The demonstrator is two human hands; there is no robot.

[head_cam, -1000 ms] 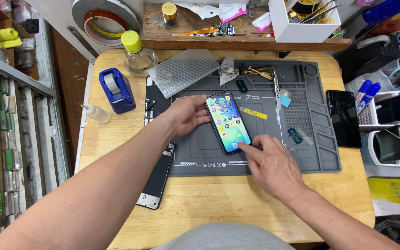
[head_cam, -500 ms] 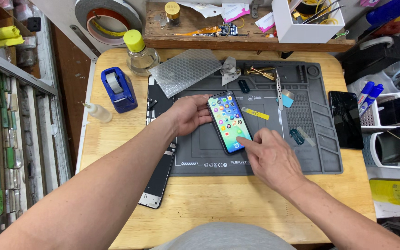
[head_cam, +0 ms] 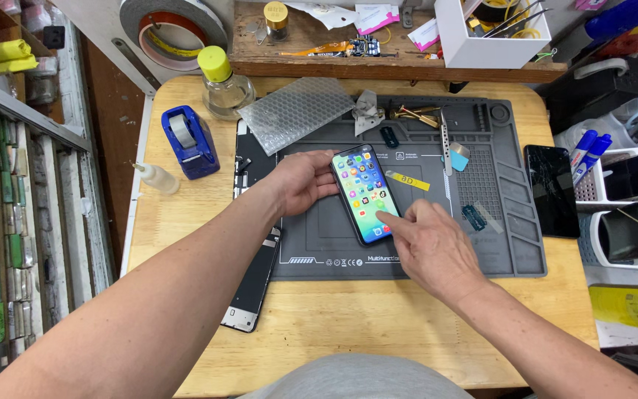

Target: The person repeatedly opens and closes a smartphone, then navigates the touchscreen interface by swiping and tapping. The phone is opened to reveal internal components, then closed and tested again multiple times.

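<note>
A smartphone (head_cam: 363,191) with a lit screen full of app icons lies on a grey repair mat (head_cam: 407,244). My left hand (head_cam: 300,181) grips the phone's left edge and steadies it. With its index finger stretched out, my right hand (head_cam: 426,244) touches the lower part of the screen; the other fingers are curled in.
A blue tape dispenser (head_cam: 190,140), a yellow-capped glass bottle (head_cam: 224,85), a small dropper bottle (head_cam: 156,177) and bubble wrap (head_cam: 297,111) sit to the left and back. A cracked dark phone (head_cam: 551,188) lies right of the mat. Another phone screen panel (head_cam: 252,288) lies under my left forearm.
My right hand has moved up from the phone's bottom edge, and its index finger now presses the lower screen. The phone has shifted slightly away from me.
</note>
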